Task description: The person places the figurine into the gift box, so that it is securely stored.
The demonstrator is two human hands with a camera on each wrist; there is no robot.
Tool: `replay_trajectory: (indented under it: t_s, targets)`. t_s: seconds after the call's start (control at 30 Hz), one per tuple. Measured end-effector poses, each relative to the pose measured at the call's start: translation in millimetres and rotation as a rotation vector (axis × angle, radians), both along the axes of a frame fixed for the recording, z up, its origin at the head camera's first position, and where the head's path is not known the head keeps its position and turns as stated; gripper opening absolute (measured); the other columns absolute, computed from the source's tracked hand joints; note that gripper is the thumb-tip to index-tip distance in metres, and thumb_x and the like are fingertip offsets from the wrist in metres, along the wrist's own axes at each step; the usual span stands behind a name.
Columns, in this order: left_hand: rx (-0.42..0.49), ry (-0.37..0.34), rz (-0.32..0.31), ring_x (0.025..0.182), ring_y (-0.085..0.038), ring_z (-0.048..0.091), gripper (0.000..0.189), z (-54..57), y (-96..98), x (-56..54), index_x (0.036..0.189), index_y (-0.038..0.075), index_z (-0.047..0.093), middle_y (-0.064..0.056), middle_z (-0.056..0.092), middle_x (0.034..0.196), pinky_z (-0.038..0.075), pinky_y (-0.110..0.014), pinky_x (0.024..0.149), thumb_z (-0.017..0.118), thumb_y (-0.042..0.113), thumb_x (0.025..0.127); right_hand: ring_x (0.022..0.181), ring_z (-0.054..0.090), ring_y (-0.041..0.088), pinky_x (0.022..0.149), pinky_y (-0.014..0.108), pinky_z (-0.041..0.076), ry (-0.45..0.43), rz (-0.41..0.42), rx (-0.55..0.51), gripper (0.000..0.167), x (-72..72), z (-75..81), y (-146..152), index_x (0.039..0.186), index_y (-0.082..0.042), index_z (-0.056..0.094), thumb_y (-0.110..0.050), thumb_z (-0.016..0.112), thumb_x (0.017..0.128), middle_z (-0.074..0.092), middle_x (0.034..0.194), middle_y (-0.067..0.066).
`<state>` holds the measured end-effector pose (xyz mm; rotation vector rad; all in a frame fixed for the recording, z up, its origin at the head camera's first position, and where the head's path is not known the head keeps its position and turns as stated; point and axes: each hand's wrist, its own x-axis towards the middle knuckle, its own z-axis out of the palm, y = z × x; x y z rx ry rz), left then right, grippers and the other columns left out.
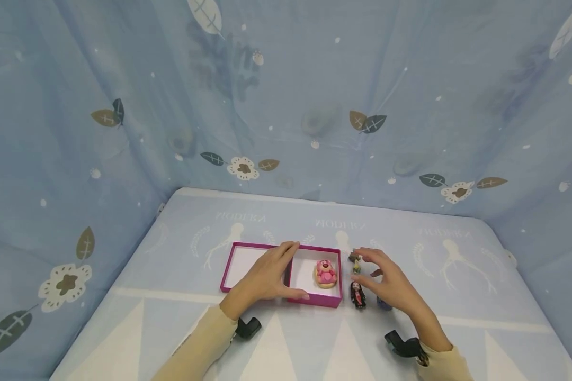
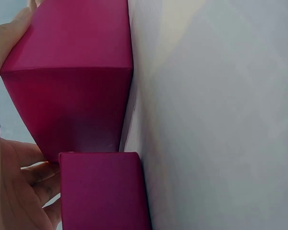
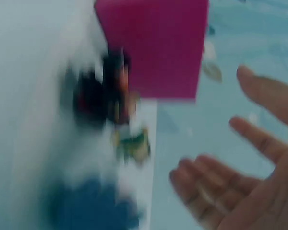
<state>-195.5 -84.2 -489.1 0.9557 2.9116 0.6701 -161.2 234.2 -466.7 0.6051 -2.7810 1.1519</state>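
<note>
My left hand [image 1: 267, 272] reaches over a shallow magenta tray [image 1: 243, 262] and grips the magenta box [image 1: 321, 300] to its right, thumb at the front, fingers at the far edge. Inside that white-lined box lies a pink bear figure [image 1: 325, 272] on a tan base. My right hand [image 1: 386, 278] hovers with spread fingers over small figures right of the box. Nearest are a long-haired black-and-red doll [image 1: 357, 295] and a green-and-yellow figure [image 1: 356, 266]. Under the hand a blue item [image 1: 383, 303] is partly hidden. The right wrist view shows nothing between the fingers [image 3: 266, 96].
The boxes stand on a pale patterned tabletop [image 1: 457, 296]. Behind and at both sides hangs a blue curtain [image 1: 291, 79] with leaf and flower prints. A black wrist camera mount [image 1: 402, 345] sits on the right wrist and another [image 1: 249, 328] on the left.
</note>
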Motion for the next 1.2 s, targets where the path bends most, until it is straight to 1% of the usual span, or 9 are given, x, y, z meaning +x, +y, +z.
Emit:
replay_trajectory:
  t_s: [0.17, 0.27, 0.37, 0.47, 0.57, 0.7, 0.8, 0.93, 1.2]
  targets:
    - [0.006, 0.001, 0.003, 0.139, -0.023, 0.04, 0.118, -0.2, 1.0, -0.6, 0.155, 0.012, 0.028, -0.003, 0.035, 0.155, 0.036, -0.046, 0.114, 0.067, 0.08, 0.066, 0.115, 0.059, 0.033, 0.078, 0.031, 0.054, 0.028, -0.017, 0.026, 0.061, 5.8, 1.5, 34.3, 0.142, -0.014, 0.05, -0.021, 0.075, 0.087, 0.052, 0.139, 0.01]
    - [0.007, -0.008, -0.003, 0.139, -0.023, 0.04, 0.118, 0.5, 1.1, -1.0, 0.155, 0.013, 0.027, -0.003, 0.035, 0.155, 0.036, -0.046, 0.114, 0.067, 0.079, 0.066, 0.111, 0.061, 0.033, 0.078, 0.031, 0.054, -0.01, -0.018, 0.037, 0.06, 11.2, -0.6, 49.1, 0.141, -0.013, 0.05, -0.023, 0.075, 0.087, 0.053, 0.137, 0.011]
    - [0.004, -0.015, -0.007, 0.139, -0.024, 0.04, 0.118, 0.2, 1.0, -1.2, 0.155, 0.012, 0.027, -0.003, 0.035, 0.155, 0.036, -0.046, 0.114, 0.067, 0.08, 0.066, 0.104, 0.063, 0.027, 0.078, 0.029, 0.054, -0.079, -0.004, 0.05, 0.058, 16.2, -2.8, 57.8, 0.139, -0.012, 0.053, -0.028, 0.075, 0.087, 0.057, 0.132, 0.01]
    - [0.001, -0.009, -0.007, 0.138, -0.024, 0.041, 0.118, -0.8, 0.8, -1.2, 0.155, 0.012, 0.027, -0.004, 0.035, 0.155, 0.037, -0.046, 0.113, 0.067, 0.079, 0.066, 0.095, 0.063, 0.019, 0.076, 0.028, 0.053, -0.139, 0.022, 0.048, 0.055, 17.7, -4.4, 62.0, 0.132, -0.011, 0.059, -0.032, 0.076, 0.085, 0.061, 0.123, 0.01]
    - [0.0, 0.002, -0.003, 0.138, -0.023, 0.042, 0.118, -1.9, 0.4, -1.6, 0.155, 0.012, 0.027, -0.003, 0.035, 0.155, 0.037, -0.046, 0.113, 0.068, 0.079, 0.066, 0.087, 0.059, 0.01, 0.074, 0.027, 0.052, -0.18, 0.076, 0.046, 0.047, 15.8, -6.0, 65.1, 0.125, -0.009, 0.062, -0.031, 0.075, 0.086, 0.063, 0.115, 0.009]
    - [0.002, 0.016, -0.006, 0.137, -0.023, 0.042, 0.118, -2.6, 0.6, -2.2, 0.155, 0.012, 0.028, -0.004, 0.036, 0.154, 0.038, -0.046, 0.112, 0.067, 0.079, 0.066, 0.081, 0.056, 0.005, 0.072, 0.026, 0.05, -0.208, 0.166, 0.046, 0.041, 13.1, -11.5, 70.8, 0.121, -0.007, 0.064, -0.027, 0.075, 0.086, 0.064, 0.108, 0.007]
    - [0.008, 0.023, -0.004, 0.136, -0.023, 0.043, 0.118, -2.9, 0.5, -2.0, 0.154, 0.011, 0.029, -0.004, 0.037, 0.154, 0.039, -0.046, 0.112, 0.067, 0.08, 0.066, 0.08, 0.055, 0.007, 0.072, 0.025, 0.05, -0.211, 0.21, 0.05, 0.043, 12.1, -17.0, 73.5, 0.121, -0.007, 0.064, -0.028, 0.076, 0.085, 0.062, 0.105, 0.005]
    - [0.015, 0.023, -0.001, 0.136, -0.023, 0.043, 0.118, -2.7, 0.4, -1.7, 0.154, 0.011, 0.03, -0.004, 0.037, 0.154, 0.039, -0.045, 0.112, 0.067, 0.08, 0.066, 0.081, 0.055, 0.009, 0.071, 0.024, 0.05, -0.222, 0.223, 0.057, 0.049, 11.3, -20.2, 75.3, 0.124, -0.007, 0.063, -0.029, 0.078, 0.083, 0.058, 0.103, 0.003]
    - [0.013, 0.009, 0.001, 0.137, -0.023, 0.042, 0.118, -0.8, 0.8, -0.4, 0.155, 0.012, 0.028, -0.004, 0.036, 0.155, 0.037, -0.046, 0.113, 0.068, 0.079, 0.066, 0.075, 0.051, 0.005, 0.064, 0.023, 0.046, -0.305, 0.227, 0.043, 0.052, 12.8, -23.0, 78.5, 0.128, -0.006, 0.059, -0.028, 0.076, 0.085, 0.058, 0.099, 0.004]
